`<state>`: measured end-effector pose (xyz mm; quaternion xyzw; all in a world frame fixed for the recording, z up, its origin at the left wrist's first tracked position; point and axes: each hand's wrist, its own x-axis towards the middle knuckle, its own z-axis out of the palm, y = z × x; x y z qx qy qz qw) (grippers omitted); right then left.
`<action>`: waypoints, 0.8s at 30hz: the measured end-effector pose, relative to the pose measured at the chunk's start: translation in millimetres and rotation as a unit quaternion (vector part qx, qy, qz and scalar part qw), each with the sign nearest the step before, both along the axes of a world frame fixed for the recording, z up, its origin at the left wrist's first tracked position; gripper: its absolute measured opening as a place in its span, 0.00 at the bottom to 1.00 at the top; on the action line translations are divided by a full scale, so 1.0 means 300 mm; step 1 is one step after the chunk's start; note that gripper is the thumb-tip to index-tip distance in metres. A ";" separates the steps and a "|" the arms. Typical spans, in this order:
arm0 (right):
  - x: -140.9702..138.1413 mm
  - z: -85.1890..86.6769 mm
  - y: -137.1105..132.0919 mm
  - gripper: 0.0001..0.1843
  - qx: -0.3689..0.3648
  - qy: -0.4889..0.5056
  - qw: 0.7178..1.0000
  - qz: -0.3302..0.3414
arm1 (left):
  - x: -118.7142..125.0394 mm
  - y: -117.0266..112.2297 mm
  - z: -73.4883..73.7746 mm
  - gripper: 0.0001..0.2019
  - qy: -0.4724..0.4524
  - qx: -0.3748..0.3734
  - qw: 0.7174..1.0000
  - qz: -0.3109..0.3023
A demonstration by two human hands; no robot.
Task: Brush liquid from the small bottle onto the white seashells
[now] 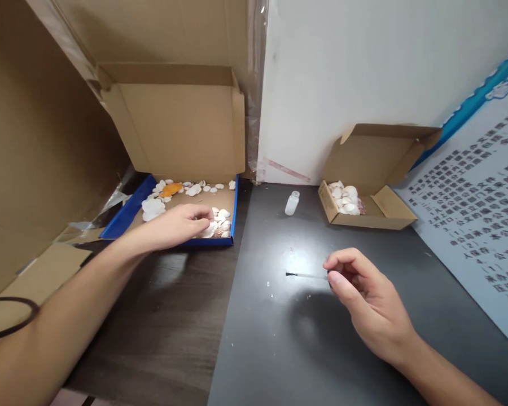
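Left hand (182, 225), centre left, fingers curled onto shells (222, 214) in tray (122, 221); grasp cannot be told. Right hand (364, 293), lower right, pinches brush (307, 275). Vial (292, 203) upright above it

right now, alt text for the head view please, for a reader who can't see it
A person's left hand reaches into a blue-edged box of seashells while the right hand pinches a thin brush over a dark mat. A small clear bottle and a smaller box of shells sit behind.

vial (292, 202) upright | small cardboard box (376, 222) right | printed sheet (482, 225) | black cable (12, 316)
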<state>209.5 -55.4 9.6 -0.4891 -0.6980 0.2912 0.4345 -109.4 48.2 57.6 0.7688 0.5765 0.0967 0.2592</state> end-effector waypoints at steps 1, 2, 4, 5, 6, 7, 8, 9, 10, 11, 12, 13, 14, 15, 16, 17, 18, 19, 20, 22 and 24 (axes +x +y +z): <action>0.001 0.000 0.001 0.03 0.001 -0.004 1.000 0.001 | -0.004 0.006 -0.008 0.07 0.012 0.003 1.000 0.001; 0.002 0.000 0.001 0.03 0.003 -0.008 1.000 0.003 | -0.006 0.009 -0.015 0.07 0.025 0.006 1.000 0.004; 0.004 0.000 0.003 0.02 0.003 -0.013 1.000 0.005 | -0.009 0.012 -0.020 0.09 0.043 0.018 0.999 0.017; 0.004 -0.001 0.003 0.02 0.002 -0.014 1.000 0.005 | -0.014 0.015 -0.019 0.09 0.051 0.030 0.998 0.028; 0.005 -0.001 0.004 0.02 -0.001 -0.015 1.000 0.005 | -0.022 0.020 -0.015 0.10 0.061 0.043 0.996 0.041; 0.005 -0.002 0.004 0.02 -0.004 -0.015 1.000 0.005 | -0.032 0.030 -0.009 0.10 0.067 0.061 0.994 0.059; 0.004 -0.002 0.004 0.02 -0.007 -0.015 1.000 0.005 | -0.044 0.045 0.000 0.10 0.086 0.082 0.990 0.078; 0.003 -0.003 0.005 0.02 -0.009 -0.016 1.000 0.005 | -0.057 0.064 0.010 0.10 0.109 0.091 0.985 0.099; 0.003 -0.004 0.005 0.02 -0.011 -0.018 1.000 0.006 | -0.069 0.088 0.020 0.10 0.121 0.093 0.981 0.117; 0.002 -0.006 0.005 0.03 -0.012 -0.019 1.000 0.006 | -0.078 0.116 0.029 0.11 0.133 0.088 0.978 0.131; 0.002 -0.008 0.006 0.03 -0.014 -0.020 1.000 0.005 | -0.082 0.146 0.036 0.12 0.155 0.090 0.974 0.136; 0.002 -0.011 0.007 0.03 -0.017 -0.021 1.000 0.003 | -0.082 0.177 0.040 0.12 0.180 0.092 0.970 0.137; 0.002 -0.016 0.008 0.03 -0.021 -0.021 1.000 -0.001 | -0.076 0.207 0.040 0.13 0.197 0.098 0.966 0.136; 0.003 -0.021 0.010 0.04 -0.027 -0.019 0.999 -0.004 | -0.066 0.236 0.036 0.14 0.214 0.096 0.964 0.127; 0.004 -0.026 0.012 0.04 -0.037 -0.016 0.999 -0.007 | -0.053 0.262 0.028 0.14 0.219 0.091 0.964 0.117; 0.005 -0.032 0.014 0.05 -0.049 -0.012 0.999 -0.010 | -0.038 0.285 0.017 0.14 0.223 0.086 0.965 0.109; 0.006 -0.038 0.017 0.06 -0.061 -0.008 0.998 -0.013 | -0.024 0.303 0.003 0.14 0.226 0.083 0.965 0.104; 0.007 -0.042 0.019 0.07 -0.073 -0.002 0.997 -0.015 | -0.011 0.319 -0.012 0.15 0.231 0.079 0.965 0.100; 0.007 -0.045 0.022 0.08 -0.086 0.003 0.996 -0.016 | -0.001 0.331 -0.026 0.14 0.235 0.078 0.964 0.096; 0.007 -0.047 0.025 0.10 -0.106 0.013 0.994 -0.016 | 0.012 0.347 -0.048 0.15 0.244 0.083 0.962 0.094; 0.004 -0.044 0.026 0.11 -0.114 0.016 0.993 -0.011 | 0.015 0.356 -0.060 0.15 0.250 0.087 0.960 0.095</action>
